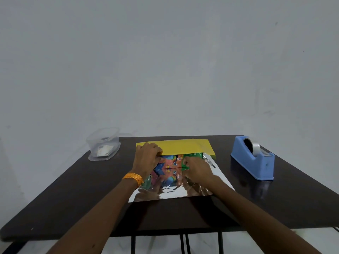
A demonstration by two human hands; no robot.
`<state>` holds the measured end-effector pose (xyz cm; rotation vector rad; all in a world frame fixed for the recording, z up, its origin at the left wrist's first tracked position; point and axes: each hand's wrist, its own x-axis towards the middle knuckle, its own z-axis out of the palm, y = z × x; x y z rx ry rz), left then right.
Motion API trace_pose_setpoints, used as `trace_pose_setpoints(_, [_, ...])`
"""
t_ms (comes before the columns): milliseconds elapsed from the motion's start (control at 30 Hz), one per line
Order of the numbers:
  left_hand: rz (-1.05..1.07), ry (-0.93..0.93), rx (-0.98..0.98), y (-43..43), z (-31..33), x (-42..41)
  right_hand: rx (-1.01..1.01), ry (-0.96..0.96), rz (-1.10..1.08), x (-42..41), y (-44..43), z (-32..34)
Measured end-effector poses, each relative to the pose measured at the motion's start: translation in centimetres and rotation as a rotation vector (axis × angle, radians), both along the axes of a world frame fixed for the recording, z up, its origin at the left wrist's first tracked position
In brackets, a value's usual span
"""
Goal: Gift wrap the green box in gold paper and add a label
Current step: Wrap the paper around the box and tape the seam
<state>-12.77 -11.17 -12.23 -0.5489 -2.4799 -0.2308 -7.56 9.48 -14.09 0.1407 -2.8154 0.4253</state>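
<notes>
The green box, printed with bright cartoon pictures, lies on the gold paper in the middle of the table. The paper's far flap is folded over the box's far part with its yellow-gold face up; its shiny silver inner face spreads toward me and mirrors the box. My left hand, with an orange thread band at the wrist, pinches the folded flap's edge at the box's left end. My right hand rests with curled fingers on the box's right end. I see no label on the box or paper.
A blue tape dispenser with a roll of tape stands at the right of the dark table. A clear plastic container holding small white pieces sits at the back left corner. A plain wall rises behind the table.
</notes>
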Motion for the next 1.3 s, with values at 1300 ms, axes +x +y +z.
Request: trace_pose_setpoints(1300, [-0.154,0.003,0.291,-3.2,1.4,0.5,0.081,0.268,0.138,-2.8,1.1,3.7])
